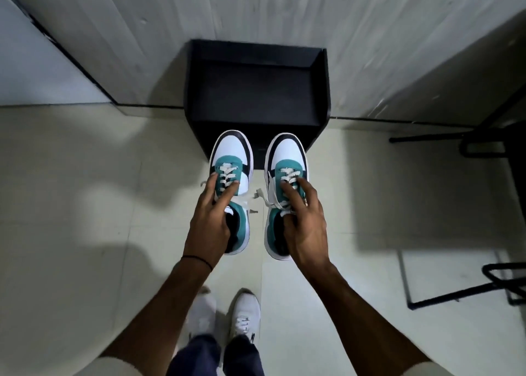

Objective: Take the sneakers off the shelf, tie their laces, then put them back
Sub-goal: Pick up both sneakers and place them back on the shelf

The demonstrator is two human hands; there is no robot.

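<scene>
Two white, teal and black sneakers hang in the air side by side, toes pointing away from me. My left hand (pixel 212 222) grips the left sneaker (pixel 232 153) by its tongue and collar, fingers over the laces. My right hand (pixel 303 222) holds the right sneaker (pixel 286 155) the same way. White lace ends (pixel 260 196) dangle loose between the two shoes. The black shelf (pixel 257 91) stands just beyond the toes, against the wall, with nothing on its top board.
Pale tiled floor (pixel 85 204) stretches left and right. My own white shoes (pixel 244 316) stand below the hands. Black metal furniture legs (pixel 455 298) sit at the right. A grey wall (pixel 256 8) backs the shelf, with a dark-edged panel (pixel 34 71) at left.
</scene>
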